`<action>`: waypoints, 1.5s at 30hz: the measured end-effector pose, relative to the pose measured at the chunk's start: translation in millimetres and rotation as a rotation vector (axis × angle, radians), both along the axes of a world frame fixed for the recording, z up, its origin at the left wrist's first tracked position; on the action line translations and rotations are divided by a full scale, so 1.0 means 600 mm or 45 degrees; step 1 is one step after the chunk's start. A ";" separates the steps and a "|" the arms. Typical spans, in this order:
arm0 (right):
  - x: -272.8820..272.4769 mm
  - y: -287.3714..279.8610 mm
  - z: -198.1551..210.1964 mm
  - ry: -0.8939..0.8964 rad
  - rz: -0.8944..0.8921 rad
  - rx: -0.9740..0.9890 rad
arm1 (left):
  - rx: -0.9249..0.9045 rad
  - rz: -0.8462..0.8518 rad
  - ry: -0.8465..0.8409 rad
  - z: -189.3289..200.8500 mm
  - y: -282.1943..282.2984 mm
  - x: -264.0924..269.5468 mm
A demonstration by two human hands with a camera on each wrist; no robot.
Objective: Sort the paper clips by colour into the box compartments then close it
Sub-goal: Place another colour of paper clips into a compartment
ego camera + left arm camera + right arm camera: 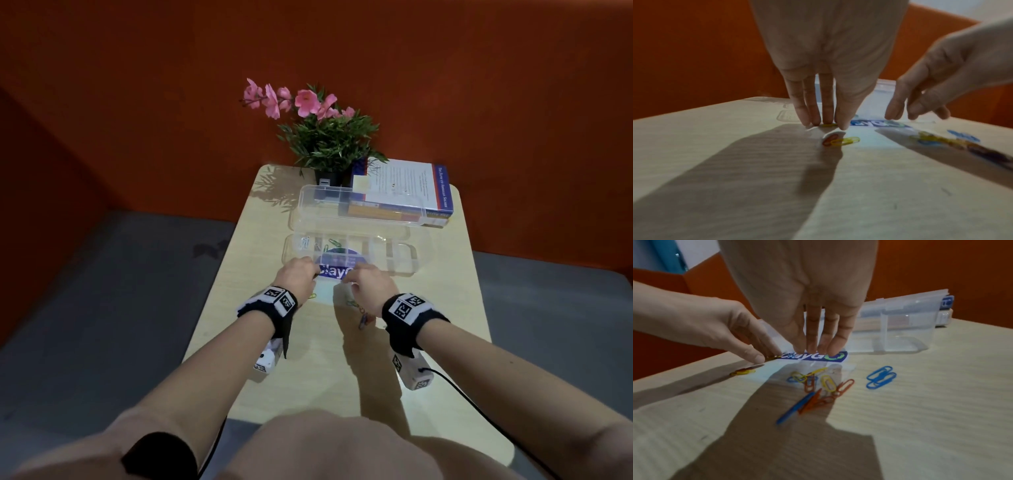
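A clear compartment box (407, 262) lies open mid-table, its lid (363, 205) standing behind it. Pale clips (304, 242) and green clips (334, 242) sit in its left compartments. My left hand (828, 124) points down at the table, thumb and fingertips pinching a yellow clip (829, 125) that lies flat. An orange and a yellow clip (840, 141) lie just in front of it. My right hand (816, 350) rests straight fingertips on a blue sticker (813, 357). A mixed pile of clips (818, 386) and a few blue clips (880, 377) lie nearer to me.
A potted plant with pink flowers (325, 137) and stacked books (404, 192) stand at the table's far edge, behind the box. The table (308, 377) is narrow, with grey floor on both sides and an orange wall behind.
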State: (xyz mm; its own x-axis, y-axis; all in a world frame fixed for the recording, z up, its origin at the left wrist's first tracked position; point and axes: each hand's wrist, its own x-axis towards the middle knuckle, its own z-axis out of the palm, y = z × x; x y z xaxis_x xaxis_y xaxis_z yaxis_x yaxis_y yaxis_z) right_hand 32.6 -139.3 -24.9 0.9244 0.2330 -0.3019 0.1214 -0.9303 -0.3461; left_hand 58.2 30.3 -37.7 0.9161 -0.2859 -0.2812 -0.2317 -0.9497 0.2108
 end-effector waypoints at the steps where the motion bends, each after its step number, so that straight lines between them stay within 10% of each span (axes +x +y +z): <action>1: 0.001 0.002 0.000 -0.007 -0.001 -0.014 | 0.040 -0.018 -0.011 0.001 -0.002 0.000; 16: -0.033 -0.044 -0.023 0.021 -0.033 0.043 | -0.019 0.015 0.015 0.002 -0.010 0.012; 25: -0.029 -0.038 -0.028 -0.019 -0.018 0.002 | -0.476 0.304 -0.002 0.019 0.016 -0.004; 32: -0.024 -0.052 -0.025 0.018 -0.451 0.350 | -0.954 0.694 0.251 0.000 0.026 -0.026; 40: -0.013 -0.040 -0.013 0.441 -1.001 1.177 | -0.512 0.570 0.236 0.014 0.030 -0.035; 45: -0.013 -0.025 -0.015 0.327 -0.636 0.644 | -0.335 0.285 0.157 0.000 0.028 -0.037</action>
State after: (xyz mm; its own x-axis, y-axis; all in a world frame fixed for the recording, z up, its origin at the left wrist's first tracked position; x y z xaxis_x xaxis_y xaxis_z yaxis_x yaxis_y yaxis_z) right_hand 25.0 -154.3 -33.8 0.8713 -0.0278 -0.4899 -0.4153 -0.5736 -0.7061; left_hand 36.2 46.9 -37.7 0.9278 -0.1595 -0.3373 0.0182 -0.8836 0.4678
